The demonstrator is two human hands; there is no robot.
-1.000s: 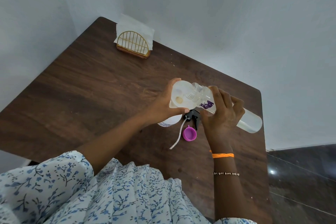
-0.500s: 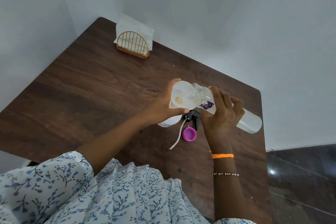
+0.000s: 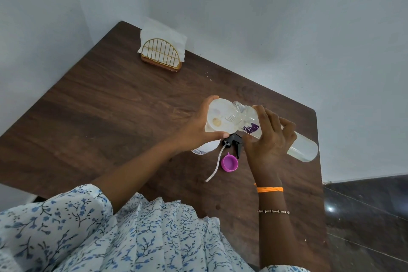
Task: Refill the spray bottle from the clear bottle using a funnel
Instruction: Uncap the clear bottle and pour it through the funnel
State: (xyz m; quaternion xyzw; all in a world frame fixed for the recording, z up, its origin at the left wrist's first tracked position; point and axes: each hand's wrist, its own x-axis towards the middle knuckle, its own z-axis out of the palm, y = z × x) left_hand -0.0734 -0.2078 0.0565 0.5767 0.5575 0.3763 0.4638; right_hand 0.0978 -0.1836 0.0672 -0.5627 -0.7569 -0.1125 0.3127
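My left hand (image 3: 194, 130) grips the funnel (image 3: 217, 118); my right hand (image 3: 268, 139) is wrapped around the tilted clear bottle (image 3: 276, 133).

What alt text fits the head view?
The right hand tips a clear bottle into a funnel held by the left hand on a spray bottle; its spray head and a purple cap lie on the table.

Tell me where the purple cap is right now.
In the head view the purple cap lies open side up on the table, below the right hand, beside the black spray head and its white tube.
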